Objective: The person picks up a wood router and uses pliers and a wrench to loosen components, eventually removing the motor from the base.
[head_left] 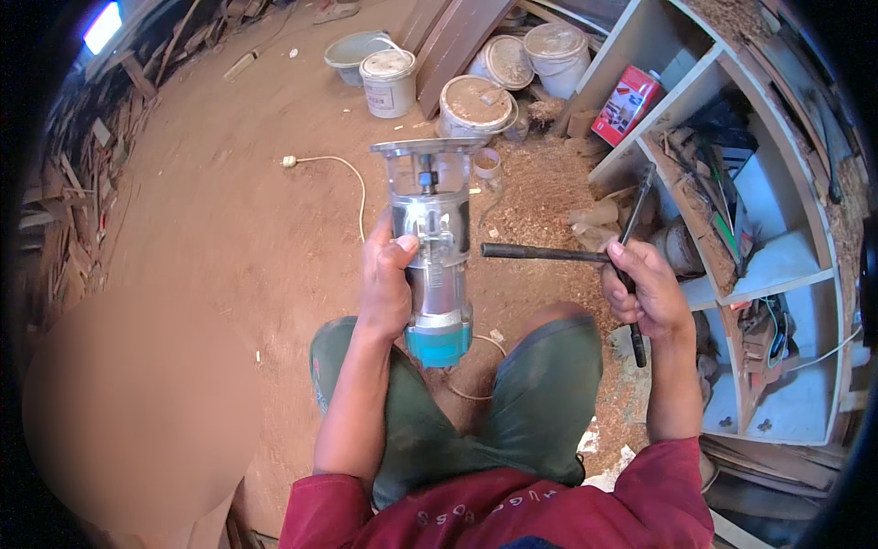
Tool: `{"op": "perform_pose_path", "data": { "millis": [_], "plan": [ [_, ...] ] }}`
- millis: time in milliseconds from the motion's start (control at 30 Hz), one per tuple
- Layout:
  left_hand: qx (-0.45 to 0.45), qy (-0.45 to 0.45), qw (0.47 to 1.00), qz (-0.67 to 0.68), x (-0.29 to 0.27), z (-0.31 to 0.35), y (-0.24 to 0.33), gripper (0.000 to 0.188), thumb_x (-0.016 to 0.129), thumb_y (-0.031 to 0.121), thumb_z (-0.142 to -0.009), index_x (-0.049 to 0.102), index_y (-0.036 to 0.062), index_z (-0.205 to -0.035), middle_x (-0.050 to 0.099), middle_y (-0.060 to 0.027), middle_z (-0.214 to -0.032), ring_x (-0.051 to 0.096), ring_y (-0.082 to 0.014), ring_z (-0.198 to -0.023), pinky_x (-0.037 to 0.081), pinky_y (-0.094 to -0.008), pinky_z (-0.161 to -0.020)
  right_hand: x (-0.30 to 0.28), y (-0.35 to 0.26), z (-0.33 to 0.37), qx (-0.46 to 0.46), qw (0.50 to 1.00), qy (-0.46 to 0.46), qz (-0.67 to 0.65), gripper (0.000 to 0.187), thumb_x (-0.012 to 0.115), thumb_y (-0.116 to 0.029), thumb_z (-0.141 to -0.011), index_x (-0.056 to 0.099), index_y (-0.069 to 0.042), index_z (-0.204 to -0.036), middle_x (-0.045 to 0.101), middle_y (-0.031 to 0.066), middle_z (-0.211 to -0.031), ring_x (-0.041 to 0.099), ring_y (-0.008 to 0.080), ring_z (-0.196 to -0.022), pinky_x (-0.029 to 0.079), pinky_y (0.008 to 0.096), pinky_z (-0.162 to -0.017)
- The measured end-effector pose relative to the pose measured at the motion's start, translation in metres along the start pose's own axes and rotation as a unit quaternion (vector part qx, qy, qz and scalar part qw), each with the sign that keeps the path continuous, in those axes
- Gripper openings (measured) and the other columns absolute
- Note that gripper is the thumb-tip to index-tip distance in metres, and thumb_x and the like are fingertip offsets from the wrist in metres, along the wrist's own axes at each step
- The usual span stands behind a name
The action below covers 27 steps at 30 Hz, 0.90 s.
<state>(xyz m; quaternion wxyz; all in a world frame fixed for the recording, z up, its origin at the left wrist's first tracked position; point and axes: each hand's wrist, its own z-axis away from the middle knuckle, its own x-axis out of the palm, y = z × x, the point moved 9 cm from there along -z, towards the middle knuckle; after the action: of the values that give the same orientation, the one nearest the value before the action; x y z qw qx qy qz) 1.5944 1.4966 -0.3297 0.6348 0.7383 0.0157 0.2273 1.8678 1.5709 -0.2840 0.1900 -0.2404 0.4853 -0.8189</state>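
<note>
In front of my knees, my left hand is wrapped round a trim router. The router is held upside down, its flat base plate and clear guard at the top and its teal end cap at the bottom. A shiny collet shows inside the guard. To its right, my right hand is closed round a dark T-shaped socket wrench. One socket arm points left toward the router's body, a little apart from it. The wrench's other two arms stick out above and below my fist.
A pale cord with a plug lies on the dusty floor. Lidded white buckets and a grey basin stand ahead beside brown boards. At right, an open shelf unit holds a red can and scraps. Lower left is blurred.
</note>
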Motion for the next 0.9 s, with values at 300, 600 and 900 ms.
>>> {"op": "perform_pose_path", "data": {
  "millis": [300, 600, 900],
  "plan": [
    [0.061, -0.02, 0.998, -0.005, 0.003, 0.013, 0.027, 0.07, 0.058, 0.043, -0.077, 0.053, -0.0059, -0.125, 0.064, -0.0105, -0.106, 0.059, -0.0167, -0.093, 0.049, -0.0321, -0.083, 0.02, -0.006, -0.001, 0.044, 0.998, -0.01, 0.038, 0.029, 0.052, -0.033, -0.105, 0.049, -0.009, -0.088, 0.048, -0.0004, -0.063, 0.028, 0.0019, -0.041, 0.019, 0.0198, -0.035],
    [0.102, -0.018, 0.994, -0.039, 0.002, 0.015, 0.037, 0.077, 0.061, 0.048, -0.076, 0.052, -0.0068, -0.129, 0.063, -0.0118, -0.113, 0.058, -0.0175, -0.1, 0.047, -0.0329, -0.089, 0.021, 0.016, -0.002, 0.129, 0.99, -0.055, -0.027, 0.034, 0.049, -0.033, -0.106, 0.055, 0.0, -0.1, 0.05, 0.0023, -0.066, 0.026, 0.0004, -0.041, 0.018, 0.0173, -0.032],
    [0.117, -0.045, 0.986, -0.105, 0.002, 0.012, 0.042, 0.082, 0.06, 0.052, -0.075, 0.05, -0.0067, -0.132, 0.062, -0.0133, -0.115, 0.057, -0.0199, -0.104, 0.045, -0.034, -0.092, 0.015, 0.032, -0.006, 0.128, 0.989, -0.056, -0.05, 0.034, 0.05, -0.032, -0.106, 0.056, 0.002, -0.109, 0.053, 0.0032, -0.068, 0.028, 0.0011, -0.042, 0.021, 0.0164, -0.032]
  ]
}}
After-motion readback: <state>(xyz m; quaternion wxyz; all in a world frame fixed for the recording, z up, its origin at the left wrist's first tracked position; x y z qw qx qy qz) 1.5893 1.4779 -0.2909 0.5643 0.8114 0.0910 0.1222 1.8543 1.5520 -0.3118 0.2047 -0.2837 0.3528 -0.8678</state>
